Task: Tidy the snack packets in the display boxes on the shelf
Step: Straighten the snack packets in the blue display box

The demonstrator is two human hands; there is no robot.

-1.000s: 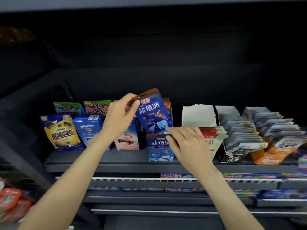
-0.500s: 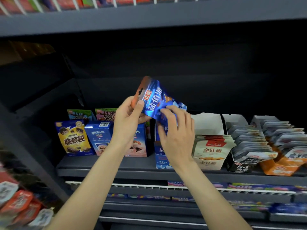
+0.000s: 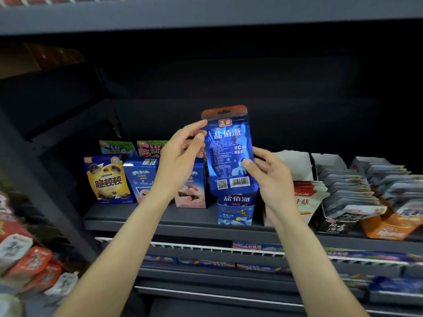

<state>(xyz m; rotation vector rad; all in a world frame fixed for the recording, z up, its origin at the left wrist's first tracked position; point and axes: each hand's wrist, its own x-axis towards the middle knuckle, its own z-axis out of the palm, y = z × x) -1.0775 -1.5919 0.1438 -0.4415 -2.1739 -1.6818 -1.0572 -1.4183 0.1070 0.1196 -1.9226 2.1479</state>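
A shiny blue snack packet [image 3: 229, 154] with an orange hanging tab is held upright in the air, its back with barcode facing me. My left hand [image 3: 180, 159] pinches its upper left edge between thumb and fingers. My right hand [image 3: 270, 179] grips its lower right side, thumb on the front. Directly below stands the matching blue display box [image 3: 235, 209] on the dark shelf [image 3: 146, 221]. To the right are a white display box [image 3: 302, 197] of red-and-white packets and boxes with rows of grey packets [image 3: 350, 191].
Left of the hands stand a yellow-blue biscuit box [image 3: 107, 179], blue cartons [image 3: 142, 177] and a pink-fronted carton [image 3: 191, 193]. An orange display box [image 3: 389, 227] sits far right. A shelf board [image 3: 206, 17] hangs overhead. Red and white packets [image 3: 27, 259] lie at lower left.
The blue packet has been lifted out of its box, turned from tilted to upright, and flipped so its back faces me. Both hands rose with it.
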